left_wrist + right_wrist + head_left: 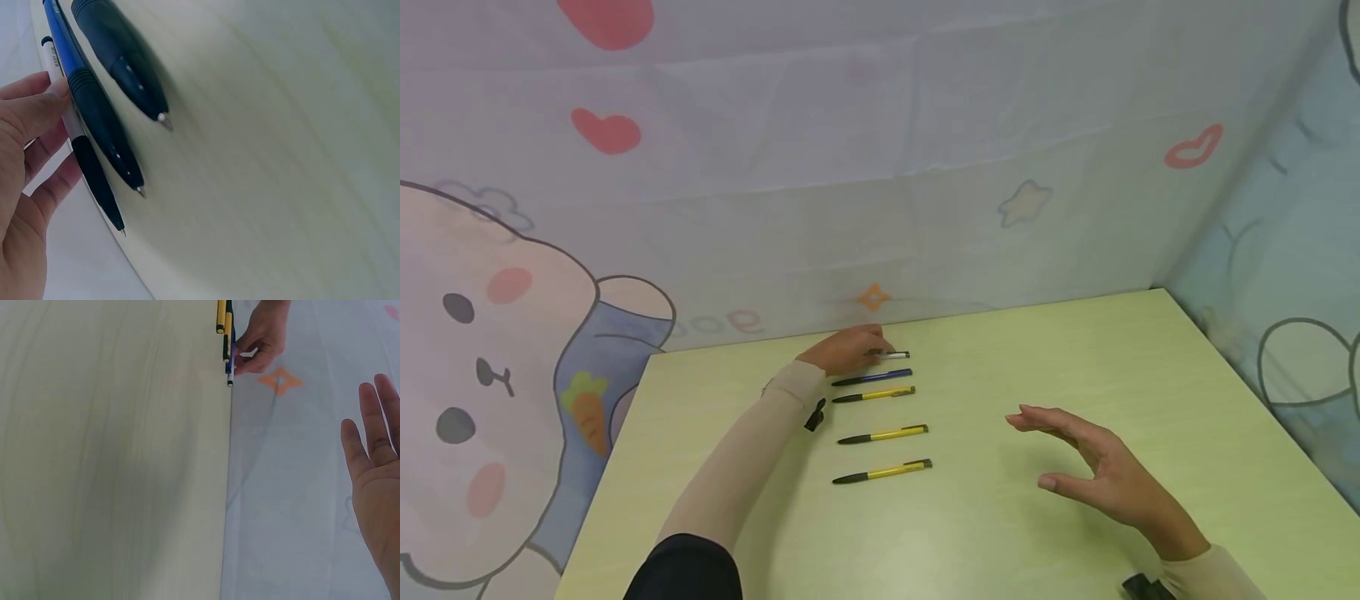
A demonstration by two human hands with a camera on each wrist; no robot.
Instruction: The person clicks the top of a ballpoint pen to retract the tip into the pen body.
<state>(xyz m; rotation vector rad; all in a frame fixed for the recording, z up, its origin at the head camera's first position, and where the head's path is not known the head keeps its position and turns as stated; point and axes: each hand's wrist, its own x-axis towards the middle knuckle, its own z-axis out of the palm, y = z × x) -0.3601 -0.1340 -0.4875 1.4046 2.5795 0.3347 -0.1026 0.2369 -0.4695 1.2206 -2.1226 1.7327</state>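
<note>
At the far side of the table, my left hand (844, 350) pinches a white pen (895, 355) between thumb and fingers. In the left wrist view the white pen shows a black grip (97, 178), its tip pointing away from the hand. Just nearer lies a blue pen (883, 377) with a dark grip, followed by three yellow pens: one close to the blue (891, 392), a middle one (897, 433) and a nearest one (897, 472). They lie roughly parallel, in a column. My right hand (1097, 471) hovers at the right, fingers extended, thumb apart, holding nothing.
The pale yellow-green table (1037, 358) meets a printed cloth backdrop (820, 225) along its far edge. Another printed cloth (1285, 275) hangs along the right side. A small black clip (815, 415) sits at the left wrist.
</note>
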